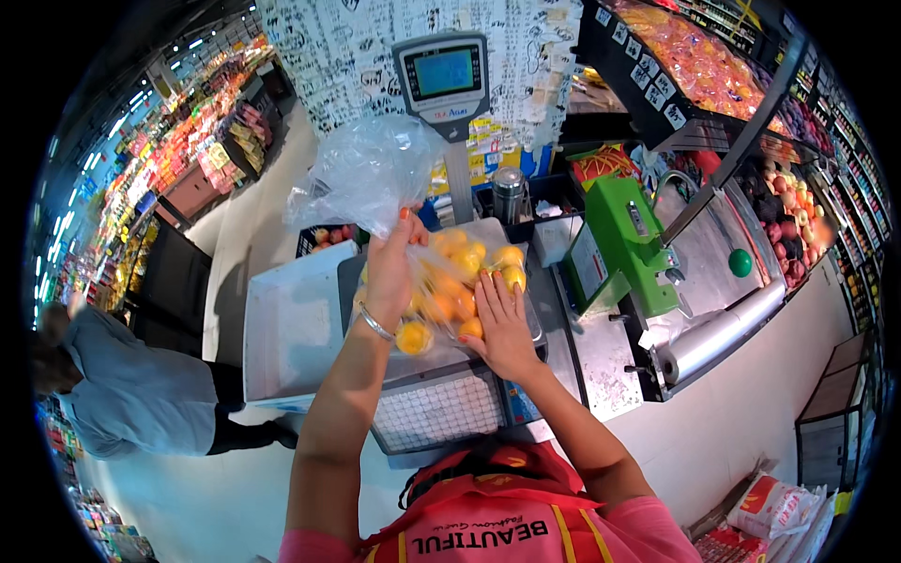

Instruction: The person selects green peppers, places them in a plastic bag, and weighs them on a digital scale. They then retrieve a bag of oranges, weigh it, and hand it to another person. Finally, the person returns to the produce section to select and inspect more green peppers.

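My left hand [398, 246] is closed around the gathered neck of a clear plastic bag [376, 165], whose loose upper part billows above it. Several yellow-orange fruits [450, 299] fill the bag, which rests on the metal pan of a weighing scale [486, 229]. Flat against the fruit, with fingers slightly spread, my right hand [501, 320] touches the bag's right side. Behind the bag rises the scale's display [442, 70] on a post. In front is the scale's keypad [440, 408].
A white tray [295, 324] sits at the left, a green bag-sealing device [619, 246] at the right. Beyond it lies a plastic film roll [725, 334]. A steel flask [508, 193] stands behind the scale. A person [141, 387] is at the far left.
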Action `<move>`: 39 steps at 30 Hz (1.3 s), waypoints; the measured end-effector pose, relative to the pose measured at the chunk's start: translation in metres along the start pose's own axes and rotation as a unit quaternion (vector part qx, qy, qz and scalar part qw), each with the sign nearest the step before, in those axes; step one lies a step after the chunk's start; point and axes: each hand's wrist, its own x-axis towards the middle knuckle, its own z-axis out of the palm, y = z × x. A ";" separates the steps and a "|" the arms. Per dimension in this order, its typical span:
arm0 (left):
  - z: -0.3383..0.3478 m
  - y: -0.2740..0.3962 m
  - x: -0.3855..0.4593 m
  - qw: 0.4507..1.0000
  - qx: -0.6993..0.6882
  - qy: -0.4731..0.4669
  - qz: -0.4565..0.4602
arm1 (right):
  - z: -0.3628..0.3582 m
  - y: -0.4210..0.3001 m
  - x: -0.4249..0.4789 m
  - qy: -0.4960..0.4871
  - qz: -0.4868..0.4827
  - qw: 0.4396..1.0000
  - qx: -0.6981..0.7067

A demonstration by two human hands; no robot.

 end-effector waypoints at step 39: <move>0.256 -0.023 -0.101 0.381 0.651 -0.642 0.137 | -0.162 0.104 -0.130 0.117 0.269 0.917 0.272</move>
